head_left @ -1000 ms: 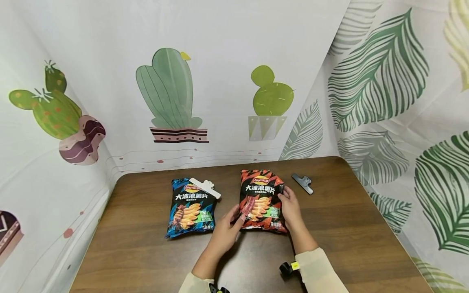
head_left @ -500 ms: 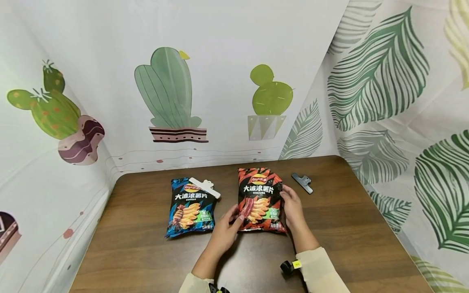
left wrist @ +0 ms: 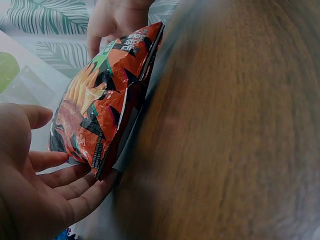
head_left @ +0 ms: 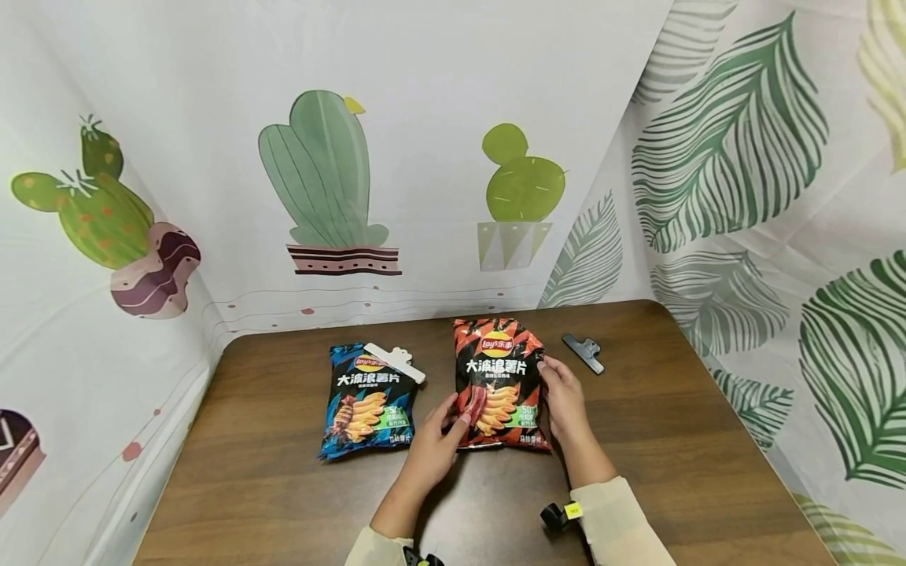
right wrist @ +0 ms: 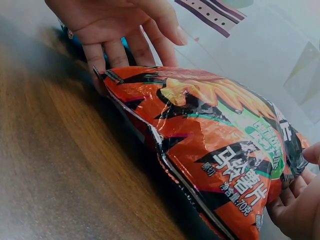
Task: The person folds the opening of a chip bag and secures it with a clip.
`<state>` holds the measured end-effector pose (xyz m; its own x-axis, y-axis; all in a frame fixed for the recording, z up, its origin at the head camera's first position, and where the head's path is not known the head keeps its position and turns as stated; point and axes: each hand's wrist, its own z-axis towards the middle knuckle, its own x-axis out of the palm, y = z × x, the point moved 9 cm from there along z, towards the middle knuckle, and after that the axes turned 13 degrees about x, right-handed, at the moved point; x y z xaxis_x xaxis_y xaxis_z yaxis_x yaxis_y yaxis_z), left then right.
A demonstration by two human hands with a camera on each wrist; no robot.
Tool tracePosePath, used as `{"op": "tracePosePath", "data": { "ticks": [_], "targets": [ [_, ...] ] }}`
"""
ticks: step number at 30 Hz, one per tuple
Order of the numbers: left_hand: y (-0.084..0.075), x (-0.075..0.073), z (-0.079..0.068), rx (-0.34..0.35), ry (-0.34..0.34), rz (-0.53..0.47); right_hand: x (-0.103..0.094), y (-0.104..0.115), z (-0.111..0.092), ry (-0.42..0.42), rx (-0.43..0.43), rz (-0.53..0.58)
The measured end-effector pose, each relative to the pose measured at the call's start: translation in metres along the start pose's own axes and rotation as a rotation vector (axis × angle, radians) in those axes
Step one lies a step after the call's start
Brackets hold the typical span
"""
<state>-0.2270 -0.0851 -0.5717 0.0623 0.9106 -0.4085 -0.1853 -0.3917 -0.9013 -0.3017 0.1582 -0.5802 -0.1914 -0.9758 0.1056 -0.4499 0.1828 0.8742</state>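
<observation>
between the two hands stands a plump, glossy red-and-black foil chip bag (head_left: 495,393), its printed front facing the person; whether it is fully off the brown wooden table (head_left: 283,495) i cannot tell. the right hand (head_left: 565,401) pinches its right edge high up, thumb in front and fingers behind. the left hand (head_left: 435,440) has its fingers nearly straight, touching the bag's left edge, thumb spread away from them.

to the left of the left hand lies a blue-and-black foil chip bag (head_left: 364,401), with a long white clip (head_left: 395,363) slanting across its upper right corner. just beyond the right hand lies a dark grey metal clip (head_left: 583,354), untouched.

as i judge it, the blue side looks finished, while the red one is only being handled: no clip is on it yet, and its upper right corner slants, cut or folded, i cannot say which.
</observation>
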Motion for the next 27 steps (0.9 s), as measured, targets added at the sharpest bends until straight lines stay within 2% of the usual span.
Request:
{"op": "tracePosePath", "data": {
  "ticks": [11, 17, 27],
  "targets": [
    [-0.003, -0.002, -0.001, -0.005, -0.014, -0.007, 0.001, 0.005, -0.004, -0.017, -0.030, 0.042],
    [-0.006, -0.003, -0.001, -0.003, -0.016, -0.018, 0.006, 0.013, -0.008, 0.008, -0.075, 0.137],
    [-0.006, -0.005, -0.001, 0.001, -0.028, -0.015, 0.013, 0.017, -0.011, 0.027, -0.100, 0.171]
  ]
}}
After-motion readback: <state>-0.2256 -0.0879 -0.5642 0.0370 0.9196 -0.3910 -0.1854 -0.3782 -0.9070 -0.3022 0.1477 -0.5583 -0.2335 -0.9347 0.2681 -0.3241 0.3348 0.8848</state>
